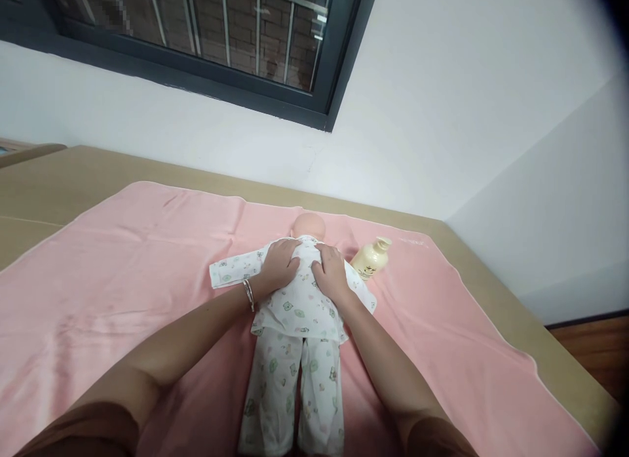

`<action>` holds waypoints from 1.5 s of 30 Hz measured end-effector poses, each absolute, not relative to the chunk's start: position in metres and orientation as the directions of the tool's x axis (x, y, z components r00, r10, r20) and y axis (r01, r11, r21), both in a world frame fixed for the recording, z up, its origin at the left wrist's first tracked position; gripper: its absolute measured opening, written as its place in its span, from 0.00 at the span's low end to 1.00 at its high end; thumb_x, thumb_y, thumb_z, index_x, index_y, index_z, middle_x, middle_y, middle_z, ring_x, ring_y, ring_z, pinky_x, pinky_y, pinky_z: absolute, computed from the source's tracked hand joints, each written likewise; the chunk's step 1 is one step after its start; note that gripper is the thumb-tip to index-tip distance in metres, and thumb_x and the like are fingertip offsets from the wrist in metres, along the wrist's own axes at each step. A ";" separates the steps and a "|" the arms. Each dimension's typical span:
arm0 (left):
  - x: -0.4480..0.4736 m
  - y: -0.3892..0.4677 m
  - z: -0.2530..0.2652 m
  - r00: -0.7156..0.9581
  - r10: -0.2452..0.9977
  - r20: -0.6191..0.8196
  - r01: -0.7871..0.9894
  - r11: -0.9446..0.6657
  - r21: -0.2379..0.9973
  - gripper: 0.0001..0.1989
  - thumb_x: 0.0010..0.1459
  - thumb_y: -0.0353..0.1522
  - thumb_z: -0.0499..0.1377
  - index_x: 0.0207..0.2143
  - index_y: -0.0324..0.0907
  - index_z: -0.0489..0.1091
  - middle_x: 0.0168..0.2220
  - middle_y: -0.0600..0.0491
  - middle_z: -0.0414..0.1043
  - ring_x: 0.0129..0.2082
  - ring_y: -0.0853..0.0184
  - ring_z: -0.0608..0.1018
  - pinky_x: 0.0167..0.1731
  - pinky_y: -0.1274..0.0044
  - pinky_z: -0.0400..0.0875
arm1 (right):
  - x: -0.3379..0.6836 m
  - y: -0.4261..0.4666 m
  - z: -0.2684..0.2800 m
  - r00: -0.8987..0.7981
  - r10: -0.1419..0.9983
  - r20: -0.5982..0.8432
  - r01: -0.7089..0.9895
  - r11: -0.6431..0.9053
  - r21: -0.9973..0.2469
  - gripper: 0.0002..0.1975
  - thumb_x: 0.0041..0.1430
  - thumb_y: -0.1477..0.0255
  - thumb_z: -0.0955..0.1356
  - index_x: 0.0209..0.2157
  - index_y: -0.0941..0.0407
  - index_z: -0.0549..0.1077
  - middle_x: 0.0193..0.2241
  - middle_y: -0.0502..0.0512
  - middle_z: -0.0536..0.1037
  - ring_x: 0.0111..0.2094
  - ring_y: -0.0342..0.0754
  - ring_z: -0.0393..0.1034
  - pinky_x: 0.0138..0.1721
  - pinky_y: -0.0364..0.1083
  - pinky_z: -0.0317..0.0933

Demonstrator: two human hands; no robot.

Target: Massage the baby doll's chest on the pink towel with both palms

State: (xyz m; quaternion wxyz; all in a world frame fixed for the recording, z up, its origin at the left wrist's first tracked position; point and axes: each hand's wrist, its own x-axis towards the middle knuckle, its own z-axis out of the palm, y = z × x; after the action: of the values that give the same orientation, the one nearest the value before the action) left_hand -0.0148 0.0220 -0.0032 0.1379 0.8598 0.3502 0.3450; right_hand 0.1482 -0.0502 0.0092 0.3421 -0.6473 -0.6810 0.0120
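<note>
A baby doll (pixel 308 225) lies stretched out on a pink blanket (pixel 162 247), its head toward the wall. It wears a white patterned top (pixel 299 309) and matching trousers (pixel 275 391). My left hand (pixel 281 263) rests flat on the left side of the doll's upper body, with a silver bangle (pixel 249 295) at the wrist. On the other side, my right hand (pixel 331 272) lies flat on the top near the shoulder. Both hands have their fingers stretched toward the doll's head, thumbs pointing inward. The doll's hands do not show.
A cream-coloured bottle (pixel 372 258) leans or lies on the blanket just right of the doll's shoulder. The blanket covers a tan table (pixel 93 175). Behind it rise a white wall (pixel 393 149) and a dark-framed window (pixel 196 70) with bars.
</note>
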 end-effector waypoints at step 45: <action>-0.013 0.027 -0.010 0.545 0.677 0.495 0.515 -0.736 0.440 0.24 0.57 0.31 0.47 0.56 0.39 0.63 0.58 0.45 0.66 0.56 0.57 0.67 0.59 0.61 0.58 | 0.151 -0.048 0.009 -0.004 0.896 0.443 0.901 0.196 -0.388 0.25 0.57 0.74 0.58 0.56 0.61 0.62 0.56 0.62 0.68 0.56 0.57 0.60 0.58 0.56 0.52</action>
State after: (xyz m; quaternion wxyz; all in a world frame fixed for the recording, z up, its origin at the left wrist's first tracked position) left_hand -0.0132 0.0270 -0.0102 0.1221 0.8704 0.3423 0.3321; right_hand 0.1506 -0.0481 0.0085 0.3097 -0.6341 -0.7085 -0.0036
